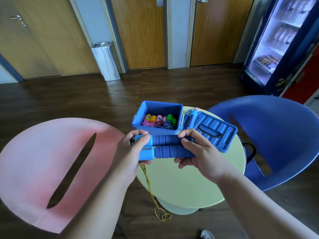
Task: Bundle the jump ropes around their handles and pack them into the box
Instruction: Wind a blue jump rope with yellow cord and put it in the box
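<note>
Both hands hold a pair of blue foam jump rope handles (170, 146) side by side above the round table. My left hand (133, 153) grips their light-blue counter ends; my right hand (198, 150) grips the other ends. A yellow-orange braided rope (149, 187) hangs from the left end down to the floor, where it loops. Behind the handles stands the open blue box (161, 107) with several bundled ropes (159, 122) inside, yellow, pink and green handled. Another blue-handled jump rope (190, 116) lies between the box and its lid.
The blue lid (215, 131) lies upside up at the box's right on the pale yellow-green round table (189, 183). A pink chair (43, 163) stands left, a blue chair (276, 135) right. Doors, a metal bin and a drinks fridge line the back.
</note>
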